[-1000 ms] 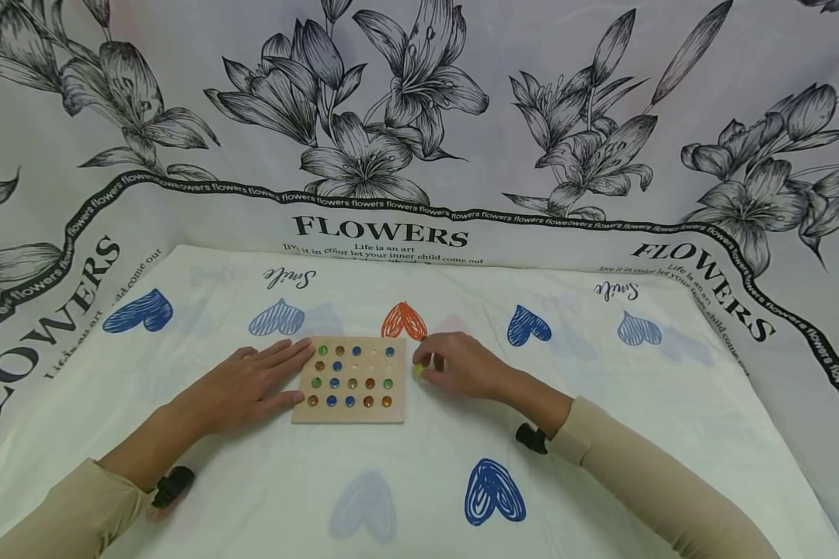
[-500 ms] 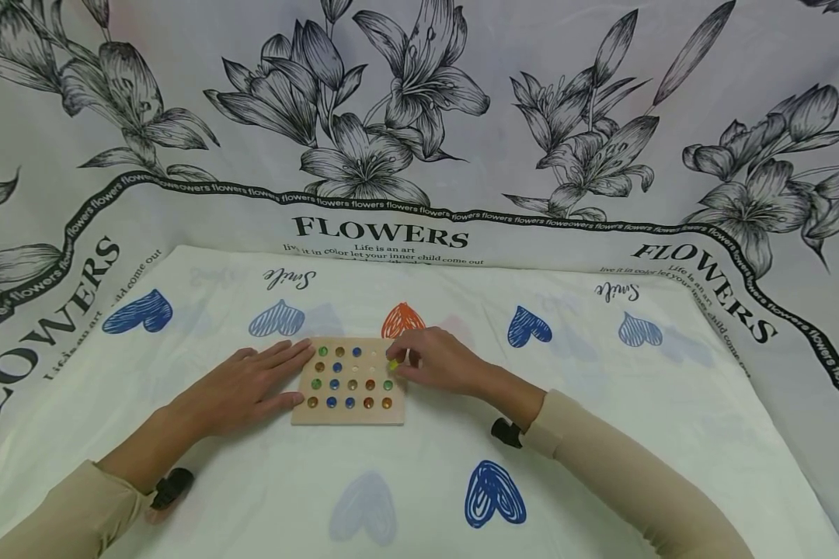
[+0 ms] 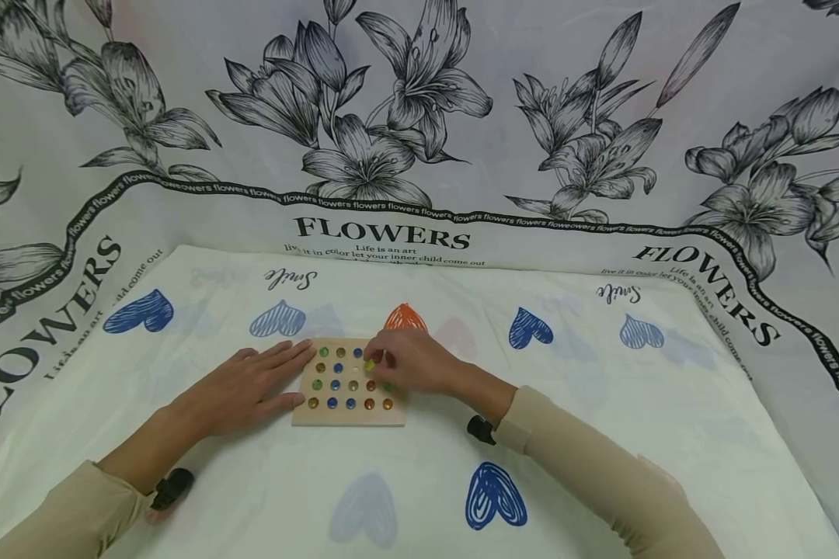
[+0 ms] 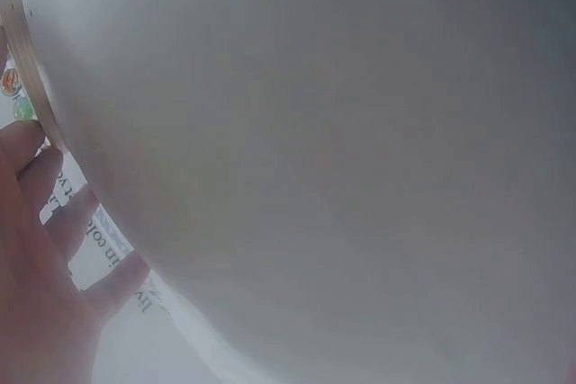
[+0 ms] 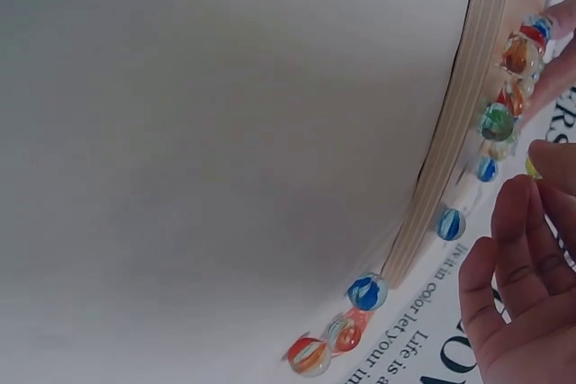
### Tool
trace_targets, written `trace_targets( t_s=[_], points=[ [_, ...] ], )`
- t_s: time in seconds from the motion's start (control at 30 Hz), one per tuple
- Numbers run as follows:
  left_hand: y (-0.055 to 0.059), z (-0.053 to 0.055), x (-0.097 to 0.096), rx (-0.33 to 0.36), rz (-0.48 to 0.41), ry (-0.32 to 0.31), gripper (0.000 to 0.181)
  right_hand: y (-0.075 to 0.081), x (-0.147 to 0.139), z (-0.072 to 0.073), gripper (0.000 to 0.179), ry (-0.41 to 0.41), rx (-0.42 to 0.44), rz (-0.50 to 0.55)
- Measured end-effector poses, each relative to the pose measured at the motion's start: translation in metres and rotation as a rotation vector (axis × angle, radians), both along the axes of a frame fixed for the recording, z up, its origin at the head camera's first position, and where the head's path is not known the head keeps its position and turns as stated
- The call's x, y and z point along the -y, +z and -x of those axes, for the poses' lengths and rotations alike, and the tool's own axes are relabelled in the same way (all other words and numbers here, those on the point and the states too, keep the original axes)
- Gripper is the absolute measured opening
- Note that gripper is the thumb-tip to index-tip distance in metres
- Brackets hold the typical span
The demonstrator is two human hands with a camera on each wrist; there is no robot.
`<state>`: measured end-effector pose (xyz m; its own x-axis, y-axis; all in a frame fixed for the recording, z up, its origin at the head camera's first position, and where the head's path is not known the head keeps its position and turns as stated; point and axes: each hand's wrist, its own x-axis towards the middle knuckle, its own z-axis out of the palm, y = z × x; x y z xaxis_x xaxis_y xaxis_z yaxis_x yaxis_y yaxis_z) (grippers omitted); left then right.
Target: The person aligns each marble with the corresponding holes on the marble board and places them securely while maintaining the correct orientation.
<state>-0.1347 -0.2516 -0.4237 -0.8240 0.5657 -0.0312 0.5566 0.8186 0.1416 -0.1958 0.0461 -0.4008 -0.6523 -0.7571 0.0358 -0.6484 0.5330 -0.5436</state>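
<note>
A square-cornered wooden board (image 3: 348, 419) with rows of coloured glass marbles lies on the cloth in the head view. My left hand (image 3: 255, 390) rests at its left side, fingers straight at the edge and thumb near the lower left. In the left wrist view, my left hand (image 4: 45, 267) shows with its fingers spread. Over the upper right of the board, my right hand (image 3: 419, 363) pinches a small yellow marble (image 3: 369, 365) between thumb and fingertips. That hand hides the board's upper right corner. In the right wrist view, the yellow marble (image 5: 533, 167) is mostly covered by fingers.
Beyond the board's end in the right wrist view lie loose marbles, a blue one (image 5: 367, 291) and two orange-red ones (image 5: 309, 355). A white cloth (image 3: 573, 481) printed with hearts covers the table. A flower-printed curtain (image 3: 496, 178) hangs behind it.
My right hand has moved left from beside the board to over its upper right part, carrying the yellow marble. My left hand has stayed in place.
</note>
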Motion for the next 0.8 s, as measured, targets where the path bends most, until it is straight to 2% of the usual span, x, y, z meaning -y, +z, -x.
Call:
trace_targets(
  t_s=[0.27, 0.57, 0.8],
  points=[
    [0.001, 0.0, 0.0, -0.004, -0.015, -0.013, 0.071, -0.004, 0.01, 0.003, 0.022, 0.003, 0.017, -0.009],
    [-0.001, 0.001, 0.0, -0.006, -0.009, -0.009, 0.072, -0.007, 0.016, 0.004, 0.02, 0.01, -0.041, -0.057],
    [-0.002, 0.001, 0.001, 0.012, 0.0, 0.005, 0.074, -0.006, 0.021, 0.004, 0.02, 0.013, -0.051, -0.078]
  ],
)
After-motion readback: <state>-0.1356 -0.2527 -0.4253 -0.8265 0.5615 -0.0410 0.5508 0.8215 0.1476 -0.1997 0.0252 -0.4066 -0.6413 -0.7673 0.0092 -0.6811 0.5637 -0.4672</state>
